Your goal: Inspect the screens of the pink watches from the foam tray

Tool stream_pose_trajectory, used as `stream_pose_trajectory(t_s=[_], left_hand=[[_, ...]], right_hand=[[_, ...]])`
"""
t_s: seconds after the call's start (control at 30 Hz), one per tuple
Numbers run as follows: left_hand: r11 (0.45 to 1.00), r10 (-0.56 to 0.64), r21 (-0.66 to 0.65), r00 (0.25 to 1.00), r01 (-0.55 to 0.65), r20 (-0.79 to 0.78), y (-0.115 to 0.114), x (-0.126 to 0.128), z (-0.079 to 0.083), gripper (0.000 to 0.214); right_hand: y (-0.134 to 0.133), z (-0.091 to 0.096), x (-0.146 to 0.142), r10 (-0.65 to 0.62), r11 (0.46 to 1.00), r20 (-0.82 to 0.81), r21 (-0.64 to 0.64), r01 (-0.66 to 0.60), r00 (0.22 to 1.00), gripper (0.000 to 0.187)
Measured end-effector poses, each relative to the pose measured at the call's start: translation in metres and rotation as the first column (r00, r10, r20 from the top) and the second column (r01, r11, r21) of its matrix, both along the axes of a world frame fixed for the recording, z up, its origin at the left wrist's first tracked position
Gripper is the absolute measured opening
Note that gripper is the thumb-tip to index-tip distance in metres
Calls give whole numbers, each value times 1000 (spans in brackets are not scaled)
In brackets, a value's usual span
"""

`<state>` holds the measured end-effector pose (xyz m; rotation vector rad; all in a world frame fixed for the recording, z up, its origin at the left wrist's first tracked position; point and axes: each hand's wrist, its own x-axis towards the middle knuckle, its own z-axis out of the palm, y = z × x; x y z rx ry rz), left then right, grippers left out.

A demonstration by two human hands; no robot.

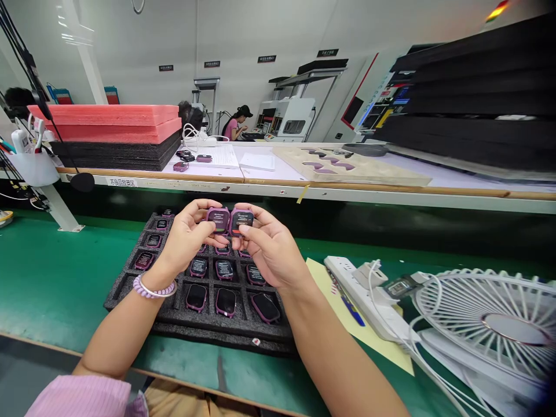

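Observation:
My left hand [187,237] grips a purple smartwatch body [218,220] with its screen lit. A second purple watch body [241,220], also lit, sits in my right hand [270,249]. I hold the two side by side, touching, above a black foam tray [130,285]. Several more purple watch bodies [226,301] lie in the tray's square pockets. A beaded bracelet circles my left wrist.
A white power strip [347,286] with plugs, a yellow sheet [321,275] and a white desk fan [490,324] lie to the right on the green mat. A raised shelf [278,188] behind carries pink and black foam stacks [108,124]. A person sits far back.

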<state>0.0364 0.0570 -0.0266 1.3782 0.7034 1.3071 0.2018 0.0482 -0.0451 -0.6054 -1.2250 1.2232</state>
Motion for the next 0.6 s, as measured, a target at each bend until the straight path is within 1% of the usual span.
stream_pose_trajectory(t_s=[0.13, 0.2, 0.27, 0.3, 0.33, 0.37, 0.4, 0.43, 0.47, 0.5, 0.53, 0.57, 0.6], left_hand=[[1000, -8, -7, 1000, 8, 2, 3, 0, -1, 39], [1000, 1, 5, 1000, -1, 11, 1, 1, 1, 41], [999, 9, 43, 999, -11, 47, -10, 3, 5, 46], [998, -14, 63, 997, 10, 71, -20, 3, 8, 49], [995, -72, 73, 993, 65, 99, -31, 3, 12, 52], [984, -170, 65, 978, 163, 123, -45, 2, 15, 52], [941, -337, 19, 933, 338, 129, -59, 0, 17, 51], [846, -516, -54, 840, 530, 166, -74, -3, 19, 52], [736, -630, -136, 744, 664, 221, -87, -6, 21, 56], [636, -703, -203, 668, 744, 244, -98, -10, 22, 58], [583, -729, -251, 634, 773, 260, -108, -14, 22, 57], [551, -742, -281, 616, 785, 265, -115, -18, 22, 58], [541, -748, -296, 611, 787, 259, -120, -23, 21, 59]], right_hand=[[0, -1, 0, -4, 1000, 2, 1, 4, 1000, 45], [1, -1, 0, -5, 1000, -15, 1, 5, 1000, 45], [1, 0, 0, -3, 1000, -36, 8, 4, 999, 48], [1, 1, 1, 3, 1000, -43, 13, -2, 999, 50], [-1, 3, 1, 15, 1000, -47, 22, -14, 999, 53], [-2, 4, 2, 32, 999, -44, 31, -30, 999, 55], [-5, 6, 3, 53, 998, -34, 39, -52, 998, 57], [-9, 8, 3, 74, 996, -18, 48, -73, 997, 58], [-15, 10, 4, 94, 994, 6, 60, -94, 996, 57], [-21, 12, 5, 108, 991, 36, 74, -110, 994, 54], [-29, 14, 6, 113, 989, 72, 89, -119, 991, 51], [-38, 17, 8, 112, 986, 108, 110, -124, 988, 48], [-48, 20, 9, 103, 982, 143, 140, -123, 984, 45]])
